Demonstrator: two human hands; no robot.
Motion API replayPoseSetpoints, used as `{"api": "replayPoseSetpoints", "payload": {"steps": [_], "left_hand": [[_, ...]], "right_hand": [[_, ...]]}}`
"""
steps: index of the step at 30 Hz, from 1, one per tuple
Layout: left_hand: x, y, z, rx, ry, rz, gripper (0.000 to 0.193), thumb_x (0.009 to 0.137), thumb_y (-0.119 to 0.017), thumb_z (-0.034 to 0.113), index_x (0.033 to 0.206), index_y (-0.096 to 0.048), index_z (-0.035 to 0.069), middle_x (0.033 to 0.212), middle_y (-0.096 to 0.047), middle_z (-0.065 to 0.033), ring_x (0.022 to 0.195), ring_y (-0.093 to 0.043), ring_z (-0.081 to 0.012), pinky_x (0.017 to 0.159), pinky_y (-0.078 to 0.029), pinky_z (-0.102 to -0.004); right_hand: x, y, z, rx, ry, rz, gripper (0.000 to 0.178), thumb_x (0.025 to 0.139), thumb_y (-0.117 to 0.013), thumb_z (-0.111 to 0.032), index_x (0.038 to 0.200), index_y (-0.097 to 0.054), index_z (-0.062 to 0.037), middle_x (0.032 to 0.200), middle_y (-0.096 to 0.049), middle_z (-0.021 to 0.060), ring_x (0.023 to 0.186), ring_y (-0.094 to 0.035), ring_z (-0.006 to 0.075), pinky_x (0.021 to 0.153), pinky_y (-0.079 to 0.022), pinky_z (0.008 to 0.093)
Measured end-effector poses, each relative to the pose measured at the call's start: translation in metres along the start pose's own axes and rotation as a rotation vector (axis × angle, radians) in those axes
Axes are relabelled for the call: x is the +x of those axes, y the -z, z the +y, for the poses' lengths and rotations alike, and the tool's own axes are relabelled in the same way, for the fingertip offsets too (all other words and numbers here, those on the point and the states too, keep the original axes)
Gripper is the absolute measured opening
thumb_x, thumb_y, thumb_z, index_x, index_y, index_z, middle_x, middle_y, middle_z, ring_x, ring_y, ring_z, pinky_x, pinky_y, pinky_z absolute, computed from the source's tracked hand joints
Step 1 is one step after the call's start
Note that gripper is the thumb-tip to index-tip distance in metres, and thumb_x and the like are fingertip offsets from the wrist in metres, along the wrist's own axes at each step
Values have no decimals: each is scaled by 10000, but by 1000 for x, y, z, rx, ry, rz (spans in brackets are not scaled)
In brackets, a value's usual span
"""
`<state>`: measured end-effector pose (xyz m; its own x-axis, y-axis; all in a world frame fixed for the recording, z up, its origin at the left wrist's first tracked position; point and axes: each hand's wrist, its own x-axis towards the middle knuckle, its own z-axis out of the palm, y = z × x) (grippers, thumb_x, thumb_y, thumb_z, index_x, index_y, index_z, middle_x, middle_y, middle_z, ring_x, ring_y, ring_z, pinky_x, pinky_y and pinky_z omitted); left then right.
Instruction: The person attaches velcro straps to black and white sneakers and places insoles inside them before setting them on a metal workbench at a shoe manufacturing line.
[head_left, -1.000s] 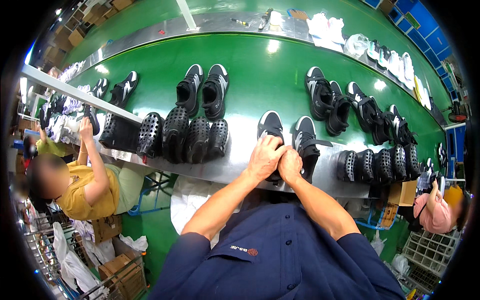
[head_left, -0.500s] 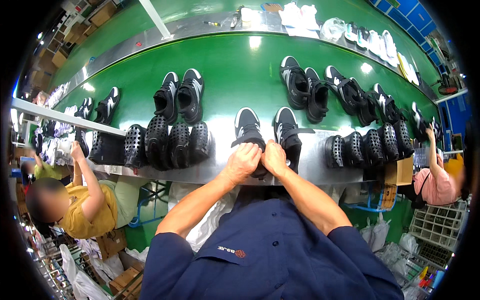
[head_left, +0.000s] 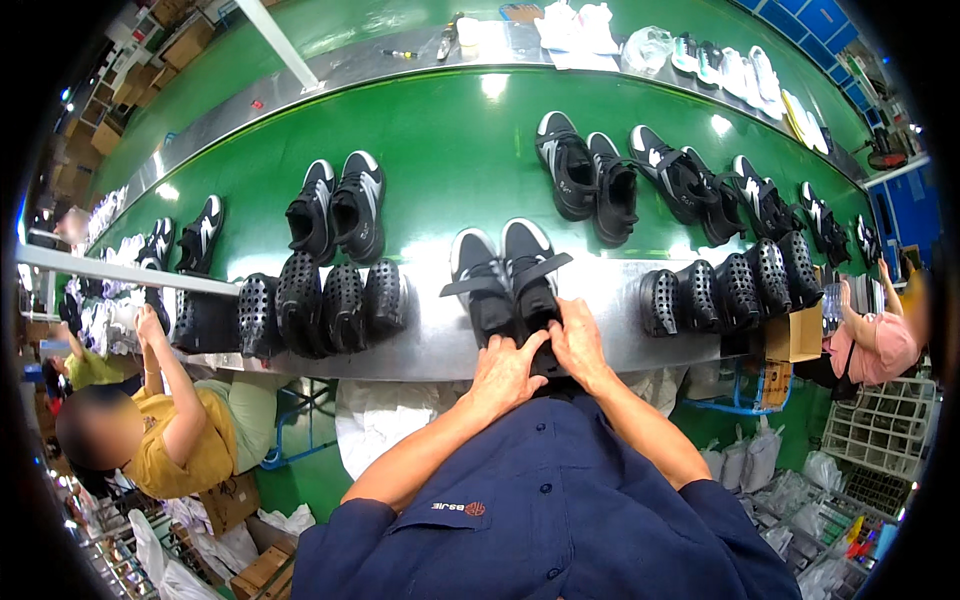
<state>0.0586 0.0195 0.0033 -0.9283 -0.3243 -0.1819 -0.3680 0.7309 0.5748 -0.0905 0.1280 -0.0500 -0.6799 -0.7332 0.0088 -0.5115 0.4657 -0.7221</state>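
Note:
A pair of black sneakers with white-grey toes stands side by side in front of me, toes pointing away: the left sneaker (head_left: 477, 262) and the right sneaker (head_left: 527, 258). Loose straps stick out to the sides from both. My left hand (head_left: 507, 374) closes on the heel end of the left sneaker, its thumb reaching across toward the right one. At the heel of the right sneaker, my right hand (head_left: 578, 345) is closed on its collar. The hands partly hide both heels.
Black perforated shoe-shaped forms line the metal ledge (head_left: 440, 345) on the left (head_left: 343, 305) and right (head_left: 732, 290). More sneakers rest on the green belt (head_left: 450, 150). People sit at left (head_left: 185, 430) and right (head_left: 880, 345). A metal bar (head_left: 130, 268) crosses on the left.
The two sneakers, apart before, now stand close together. My left hand has shifted from the left sneaker's strap area back to its heel; my right hand has moved to the right sneaker's heel.

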Motion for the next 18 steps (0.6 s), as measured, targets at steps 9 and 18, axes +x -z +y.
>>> {"api": "replayPoseSetpoints", "payload": {"steps": [9, 18], "left_hand": [[61, 38, -34, 290, -57, 127, 293, 732, -807, 177, 992, -698, 96, 769, -712, -158, 760, -676, -361, 729, -557, -478], [138, 160, -114, 431, 154, 29, 601, 832, -829, 286, 1386, -626, 176, 1208, -658, -177, 1177, -588, -392, 977, -501, -501]], "right_hand": [[45, 86, 26, -73, -56, 87, 480, 904, -714, -164, 1323, -609, 45, 1145, -698, 190, 999, -685, 318, 867, -565, 396], [190, 91, 37, -680, 6, -191, 956, 840, -796, -458, 1628, -321, -200, 1229, -654, 235, 1121, -607, 402, 971, -442, 509]]}}
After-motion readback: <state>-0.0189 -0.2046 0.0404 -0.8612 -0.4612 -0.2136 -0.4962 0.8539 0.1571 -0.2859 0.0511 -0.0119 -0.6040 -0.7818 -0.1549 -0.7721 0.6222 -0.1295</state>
